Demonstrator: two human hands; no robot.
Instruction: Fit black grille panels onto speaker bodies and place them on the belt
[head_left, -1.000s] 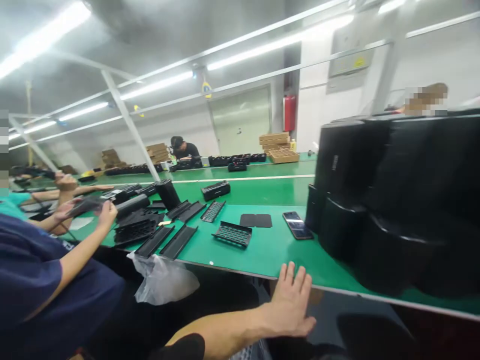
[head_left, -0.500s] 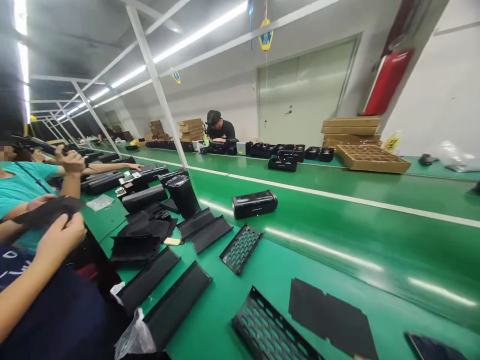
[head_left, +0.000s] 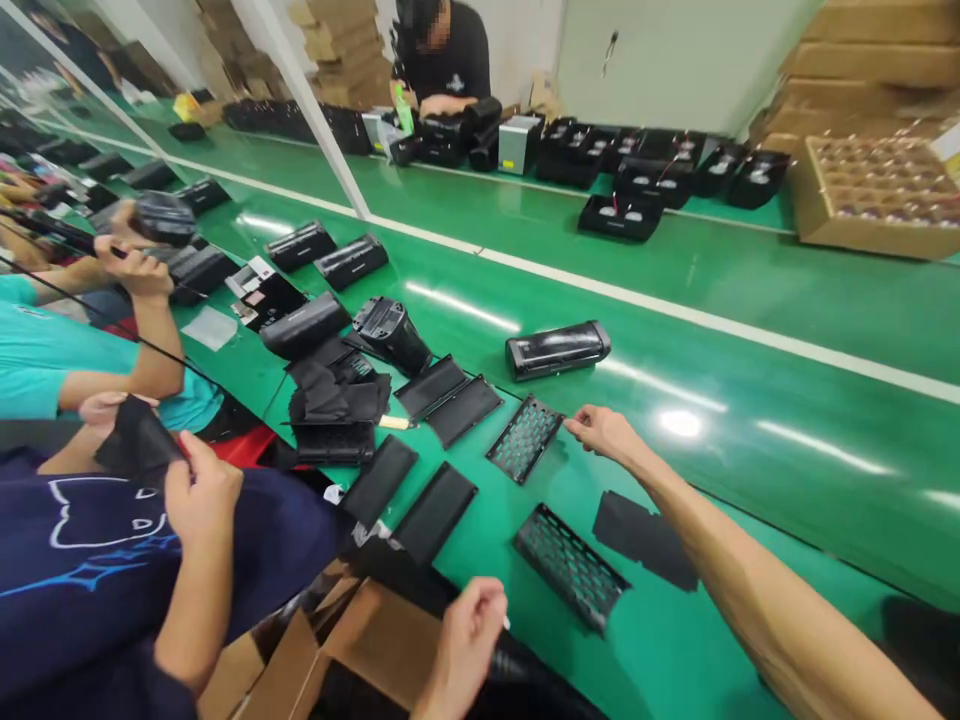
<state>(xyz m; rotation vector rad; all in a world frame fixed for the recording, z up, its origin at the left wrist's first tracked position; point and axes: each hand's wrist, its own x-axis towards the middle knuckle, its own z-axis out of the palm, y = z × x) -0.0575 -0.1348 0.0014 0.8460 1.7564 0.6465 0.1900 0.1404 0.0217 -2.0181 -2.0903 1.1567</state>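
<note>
The right hand point(head_left: 600, 430) is reaching to the corner of the perforated panel point(head_left: 525, 440) on the tabletop point(head_left: 487, 540); its fingers are close together, but their grip I cannot tell. Moving the panel would need a firm rim hold. The left hand point(head_left: 465, 640) has curled fingers, grip unclear.

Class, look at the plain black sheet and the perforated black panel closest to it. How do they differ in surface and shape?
The perforated panel has rows of openings through it; the plain sheet has a solid face.
The perforated panel has raised long edges, while the plain sheet looks flat.
Both are black and lie on the green table.
</note>
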